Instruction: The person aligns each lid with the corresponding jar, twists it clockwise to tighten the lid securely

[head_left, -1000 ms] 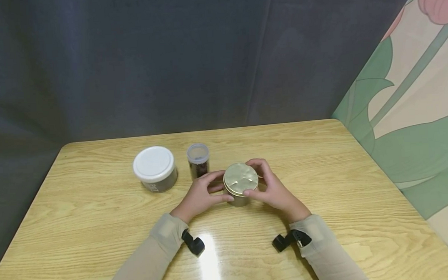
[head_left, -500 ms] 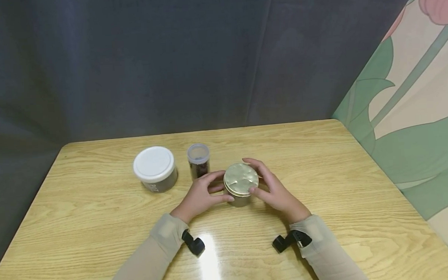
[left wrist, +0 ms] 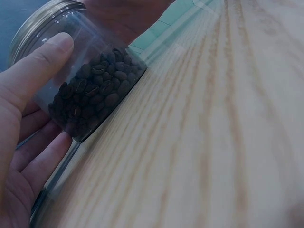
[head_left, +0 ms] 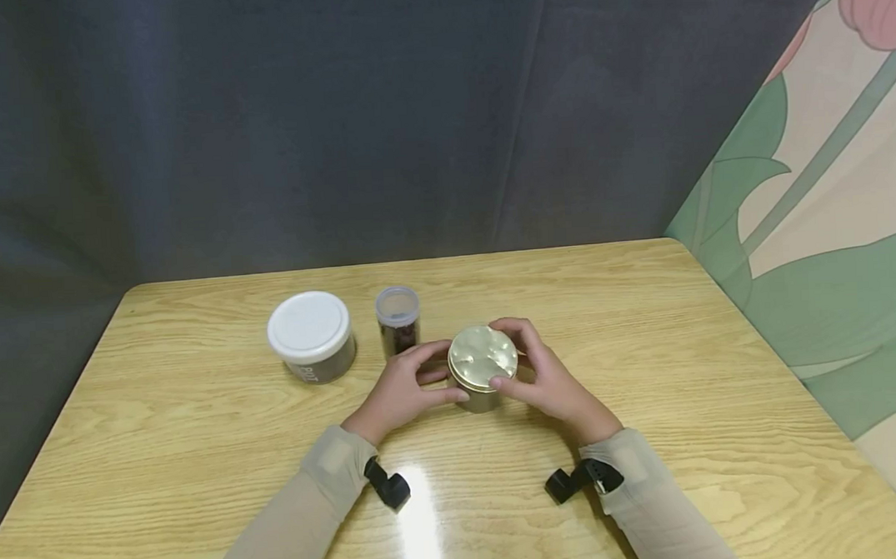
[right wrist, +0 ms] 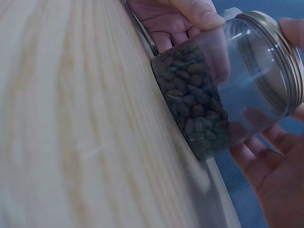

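A clear jar (head_left: 480,402) with a gold metal lid (head_left: 483,359) stands upright on the table. Dark coffee beans (right wrist: 190,97) fill roughly its lower half. My left hand (head_left: 399,392) holds the jar's body from the left; in the left wrist view its thumb (left wrist: 53,50) lies along the clear wall, with fingers behind. On the other side, my right hand (head_left: 548,385) grips the lid's rim, thumb at the near edge and fingers round the far side. The right wrist view has the right thumb (right wrist: 293,31) against the lid's ribbed edge.
Left of the jar stands a clear tub (head_left: 324,370) with a white lid (head_left: 309,323). Between them is a slim clear container (head_left: 400,336) with dark contents, close behind my left fingers. A dark curtain (head_left: 321,135) hangs beyond the wooden table (head_left: 614,289).
My right fingers and thumb shifted around the lid's rim, loosening from it half a second ago and closing on it again now. The left hand and jar stay in place.
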Demonstrator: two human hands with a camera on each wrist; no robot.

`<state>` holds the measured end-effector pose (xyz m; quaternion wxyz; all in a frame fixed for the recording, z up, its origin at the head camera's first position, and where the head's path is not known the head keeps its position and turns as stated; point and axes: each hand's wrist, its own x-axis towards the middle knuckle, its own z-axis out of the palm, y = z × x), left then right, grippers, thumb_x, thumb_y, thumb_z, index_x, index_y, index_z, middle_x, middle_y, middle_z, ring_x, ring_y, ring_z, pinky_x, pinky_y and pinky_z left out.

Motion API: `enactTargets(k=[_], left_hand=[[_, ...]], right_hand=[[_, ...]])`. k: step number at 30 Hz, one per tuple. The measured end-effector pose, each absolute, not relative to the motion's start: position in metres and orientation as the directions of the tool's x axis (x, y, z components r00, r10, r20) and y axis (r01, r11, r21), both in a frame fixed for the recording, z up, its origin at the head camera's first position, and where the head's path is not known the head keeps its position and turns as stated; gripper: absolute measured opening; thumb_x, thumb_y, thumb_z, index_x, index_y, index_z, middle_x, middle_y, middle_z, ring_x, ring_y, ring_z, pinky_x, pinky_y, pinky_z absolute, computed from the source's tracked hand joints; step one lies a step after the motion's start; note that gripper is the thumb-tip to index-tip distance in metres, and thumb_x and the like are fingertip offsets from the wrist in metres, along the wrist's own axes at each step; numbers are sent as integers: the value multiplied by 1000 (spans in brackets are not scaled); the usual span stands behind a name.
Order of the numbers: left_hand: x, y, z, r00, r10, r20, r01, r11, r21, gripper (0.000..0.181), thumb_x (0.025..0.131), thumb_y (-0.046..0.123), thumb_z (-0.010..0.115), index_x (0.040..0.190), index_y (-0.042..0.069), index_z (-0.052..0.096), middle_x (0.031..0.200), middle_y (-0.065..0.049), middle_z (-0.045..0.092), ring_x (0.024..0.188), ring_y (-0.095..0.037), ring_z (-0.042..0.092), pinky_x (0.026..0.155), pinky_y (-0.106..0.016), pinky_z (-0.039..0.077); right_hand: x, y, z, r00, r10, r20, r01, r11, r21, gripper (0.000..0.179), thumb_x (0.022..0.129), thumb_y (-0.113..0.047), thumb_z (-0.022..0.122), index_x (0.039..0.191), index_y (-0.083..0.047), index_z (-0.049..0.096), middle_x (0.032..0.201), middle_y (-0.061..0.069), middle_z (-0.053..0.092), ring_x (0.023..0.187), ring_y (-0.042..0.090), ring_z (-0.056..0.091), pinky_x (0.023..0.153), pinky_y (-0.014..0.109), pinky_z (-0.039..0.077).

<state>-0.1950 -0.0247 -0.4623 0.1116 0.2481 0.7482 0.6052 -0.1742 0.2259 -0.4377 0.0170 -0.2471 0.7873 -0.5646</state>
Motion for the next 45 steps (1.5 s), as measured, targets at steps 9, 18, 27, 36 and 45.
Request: enactTargets(k=[9,18,27,36,45], left_hand=[[-195,-24,-461,-849,508,146,242,129,962,72,81,13,87,144,5,55,144,-15,53,119,-30,65,96,-26,56],[-195,-23,-461,-853,509,110,214,150,965,73,81,14,88,145,5,54,144,-16,52,119,-31,65,96,-23,55],[-194,-24,-458,-856,506,102,205,152,967,73,81,14,88,145,7,54,144,-14,52,120,-30,64,97,-23,55],[-194,-25,-458,-856,508,96,197,150,969,73,81,15,87,145,7,54,145,-14,52,120,-30,64,97,-24,55],[-193,-25,-459,-856,505,113,215,148,965,73,81,14,87,145,6,54,146,-15,52,120,-30,64,97,-25,55]], right_hand=[[-174,224,-439,-907,-354,230,-317,211,-925,74,82,-8,83,140,-7,37,137,16,52,128,31,48,109,57,40],[-173,228,-439,-855,-436,280,-399,207,-894,74,95,-15,69,158,-18,29,142,19,48,127,33,50,108,57,44],[-175,229,-440,-851,-450,271,-403,228,-886,63,94,-2,62,153,-10,38,150,11,46,134,22,47,111,43,44],[-173,226,-437,-889,-400,223,-324,205,-924,69,88,-3,74,145,-8,36,140,15,49,128,27,48,108,46,45],[-171,224,-437,-902,-371,223,-308,190,-932,71,85,-2,79,141,-7,36,136,15,50,127,25,49,108,47,44]])
